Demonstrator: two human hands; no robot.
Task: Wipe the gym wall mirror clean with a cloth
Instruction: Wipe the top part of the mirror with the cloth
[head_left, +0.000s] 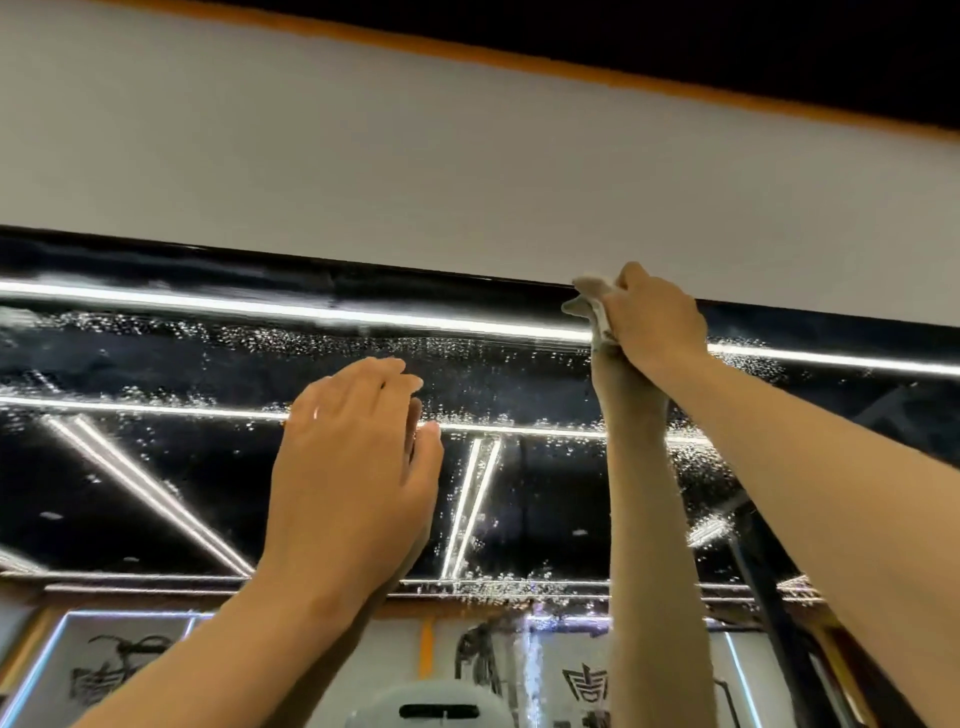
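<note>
Mirror top: cloth beneath right fingers

Lighting is even and moderately bright. Reflected strip lights glare white in the dark mirror; droplets sparkle. The wall is evenly lit. Straight edges bow from wide-angle distortion. Lower reflections appear soft, possibly smeared.

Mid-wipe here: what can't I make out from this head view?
Head view only.
Most of the cloth is hidden inside the right hand; only a corner shows.
The left hand shows its back, so contact with the mirror is unclear.
The mirror's sides and lower part are cut off by the picture edges.
</note>
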